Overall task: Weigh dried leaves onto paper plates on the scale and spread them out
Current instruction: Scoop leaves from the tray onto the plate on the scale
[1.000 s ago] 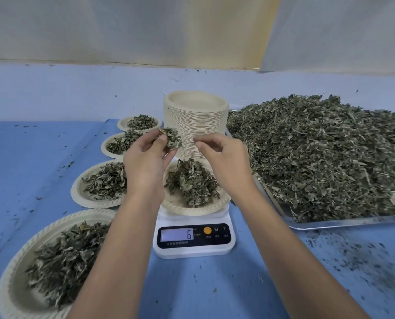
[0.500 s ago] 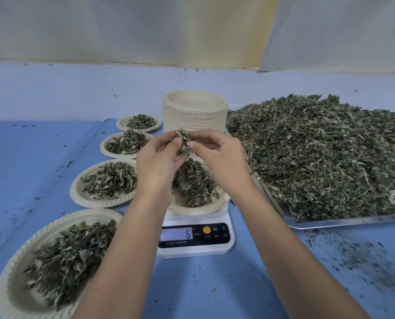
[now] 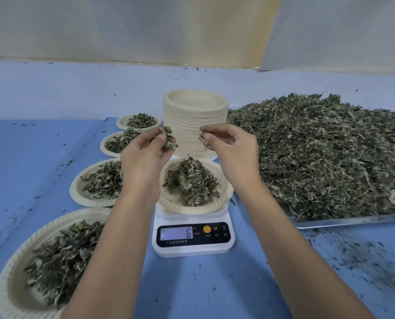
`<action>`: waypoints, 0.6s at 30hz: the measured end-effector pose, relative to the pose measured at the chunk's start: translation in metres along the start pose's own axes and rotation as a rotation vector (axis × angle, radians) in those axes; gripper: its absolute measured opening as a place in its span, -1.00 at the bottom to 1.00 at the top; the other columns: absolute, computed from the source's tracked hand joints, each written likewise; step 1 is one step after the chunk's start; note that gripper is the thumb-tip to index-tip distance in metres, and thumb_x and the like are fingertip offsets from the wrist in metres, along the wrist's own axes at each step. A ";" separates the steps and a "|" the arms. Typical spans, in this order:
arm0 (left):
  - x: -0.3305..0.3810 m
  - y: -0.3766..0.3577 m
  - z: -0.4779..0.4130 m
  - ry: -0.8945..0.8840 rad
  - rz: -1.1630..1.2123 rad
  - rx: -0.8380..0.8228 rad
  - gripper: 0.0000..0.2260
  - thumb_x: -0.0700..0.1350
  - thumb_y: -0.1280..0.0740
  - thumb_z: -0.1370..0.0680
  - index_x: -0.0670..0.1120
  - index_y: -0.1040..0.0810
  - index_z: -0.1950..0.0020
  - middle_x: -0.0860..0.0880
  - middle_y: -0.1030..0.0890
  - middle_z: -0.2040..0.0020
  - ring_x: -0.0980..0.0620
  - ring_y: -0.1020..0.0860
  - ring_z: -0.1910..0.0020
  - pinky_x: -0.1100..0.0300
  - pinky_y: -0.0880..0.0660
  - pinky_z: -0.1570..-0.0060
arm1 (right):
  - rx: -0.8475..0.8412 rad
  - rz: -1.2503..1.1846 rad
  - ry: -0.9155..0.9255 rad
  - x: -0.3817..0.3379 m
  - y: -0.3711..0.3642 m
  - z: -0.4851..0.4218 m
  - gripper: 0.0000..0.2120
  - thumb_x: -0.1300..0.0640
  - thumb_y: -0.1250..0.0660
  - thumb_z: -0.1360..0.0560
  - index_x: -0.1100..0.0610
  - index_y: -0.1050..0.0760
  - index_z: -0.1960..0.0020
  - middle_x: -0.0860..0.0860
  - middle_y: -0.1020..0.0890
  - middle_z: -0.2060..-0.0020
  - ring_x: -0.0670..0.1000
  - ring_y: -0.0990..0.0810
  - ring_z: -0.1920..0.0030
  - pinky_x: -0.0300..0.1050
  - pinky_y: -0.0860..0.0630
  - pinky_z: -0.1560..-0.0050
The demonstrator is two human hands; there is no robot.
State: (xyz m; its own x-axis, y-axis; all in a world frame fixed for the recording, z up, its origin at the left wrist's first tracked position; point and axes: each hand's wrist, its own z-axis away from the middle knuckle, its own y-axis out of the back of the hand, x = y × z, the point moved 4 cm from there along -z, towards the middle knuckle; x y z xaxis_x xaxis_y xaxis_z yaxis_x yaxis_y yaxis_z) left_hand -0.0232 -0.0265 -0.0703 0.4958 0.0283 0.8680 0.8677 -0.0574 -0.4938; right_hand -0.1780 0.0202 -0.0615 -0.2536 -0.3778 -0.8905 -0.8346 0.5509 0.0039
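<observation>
The blue desk [image 3: 53, 157] carries a wide heap of dried leaves [image 3: 330, 157] on a metal tray [image 3: 353, 223] at the right. Behind the scale stands a tall stack of paper plates [image 3: 195, 125], and four filled plates [image 3: 76, 192] run in a row down the left. The white scale [image 3: 193, 247] reads 6 under a plate [image 3: 224, 196] holding a mound of leaves [image 3: 192, 183]. Above that plate, well apart from each other, the left hand [image 3: 143, 162] pinches a clump [image 3: 169, 140] in its curled fingers [image 3: 146, 139], and the right hand [image 3: 235, 155] pinches a smaller tuft [image 3: 203, 137].
</observation>
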 end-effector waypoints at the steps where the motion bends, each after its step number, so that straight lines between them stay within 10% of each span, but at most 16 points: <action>1: 0.001 0.000 0.000 -0.002 0.005 0.004 -0.88 -0.30 -0.29 -0.56 -0.10 -0.54 0.08 -0.01 -0.59 0.15 0.13 -0.61 0.21 0.25 -0.60 0.11 | 0.004 -0.002 0.001 -0.001 0.000 0.000 -0.81 0.31 -0.42 -0.44 0.02 -0.61 0.14 -0.06 -0.68 0.23 -0.08 -0.65 0.19 -0.24 -0.59 0.10; 18: -0.003 -0.003 0.003 0.012 -0.015 -0.014 -0.89 -0.30 -0.29 -0.56 -0.10 -0.53 0.05 -0.03 -0.61 0.10 0.06 -0.64 0.10 0.32 -0.58 0.19 | -0.067 0.099 -0.013 0.001 -0.003 0.003 -0.86 0.20 -0.42 -0.47 0.14 -0.66 -0.02 -0.04 -0.70 0.14 -0.17 -0.62 0.14 -0.24 -0.56 0.03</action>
State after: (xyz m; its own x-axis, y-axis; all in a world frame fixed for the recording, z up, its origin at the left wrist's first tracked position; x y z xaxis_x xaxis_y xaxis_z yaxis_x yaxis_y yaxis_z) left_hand -0.0269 -0.0236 -0.0711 0.4822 0.0172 0.8759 0.8744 -0.0708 -0.4800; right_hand -0.1742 0.0206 -0.0643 -0.3302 -0.3139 -0.8902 -0.8366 0.5340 0.1221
